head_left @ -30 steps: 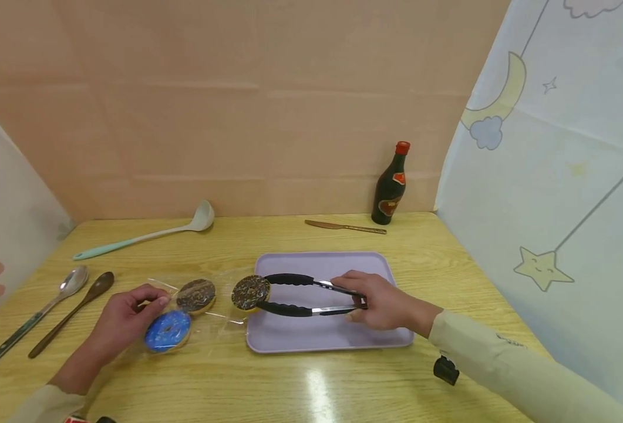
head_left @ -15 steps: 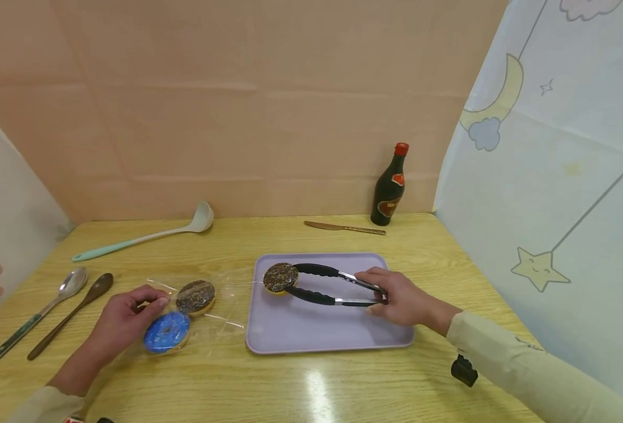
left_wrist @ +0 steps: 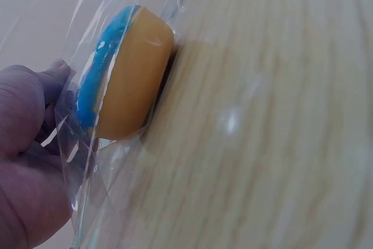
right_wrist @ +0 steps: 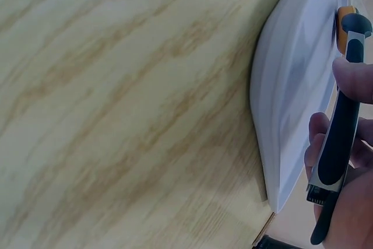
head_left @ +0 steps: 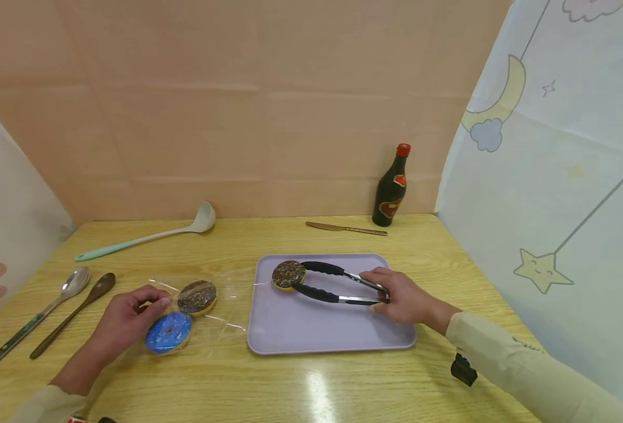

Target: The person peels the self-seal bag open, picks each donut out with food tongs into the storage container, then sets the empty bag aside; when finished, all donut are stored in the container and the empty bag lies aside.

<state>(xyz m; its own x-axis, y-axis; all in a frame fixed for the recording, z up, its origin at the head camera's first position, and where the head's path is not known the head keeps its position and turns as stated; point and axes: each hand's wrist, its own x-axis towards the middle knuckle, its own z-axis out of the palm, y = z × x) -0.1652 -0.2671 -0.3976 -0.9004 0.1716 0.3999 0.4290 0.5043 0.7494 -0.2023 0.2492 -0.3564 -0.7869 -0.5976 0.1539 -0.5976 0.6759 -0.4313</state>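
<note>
My right hand [head_left: 403, 299] squeezes tongs [head_left: 332, 283] on a donut [head_left: 288, 274] over the tray [head_left: 332, 335]; my left hand [head_left: 123, 320] pinches the bag [head_left: 213, 308] beside it.

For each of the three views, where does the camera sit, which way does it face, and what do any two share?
Head: worn on the head, facing forward and down at the table; both hands and sleeves show, left hand, right hand.
Left wrist: low beside the left hand, facing the blue doughnut in the clear bag.
Right wrist: beside the right hand, looking along the tongs and purple tray.
Shared: head and right wrist both show tongs and tray; head and left wrist, the blue doughnut.
</note>
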